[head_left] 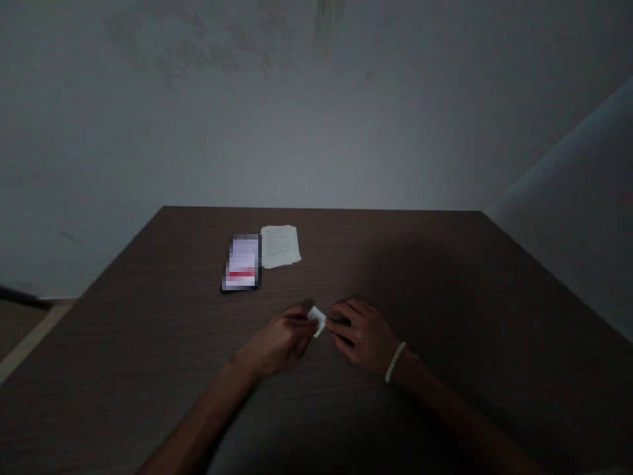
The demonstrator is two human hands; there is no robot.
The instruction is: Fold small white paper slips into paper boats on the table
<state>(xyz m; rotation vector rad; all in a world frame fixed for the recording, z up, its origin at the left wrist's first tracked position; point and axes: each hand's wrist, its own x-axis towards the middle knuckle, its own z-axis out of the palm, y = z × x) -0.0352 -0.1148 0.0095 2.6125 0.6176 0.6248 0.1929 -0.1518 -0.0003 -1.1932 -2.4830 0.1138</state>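
The left forearm [210,411] rises from the bottom edge, left of centre, slanting inward; the right forearm [445,399] slants in from the lower right, a pale beaded bracelet [395,362] at its wrist. Just below the frame's centre, the left hand [279,340] pinches a small white paper [317,322], knuckles up and fingers bent. The right hand [364,335] arches palm-down, fingertips meeting the paper's right edge; whether they grip it, I cannot tell. Farther up, left of centre, a phone [242,262] lies beside white sheets [280,246].
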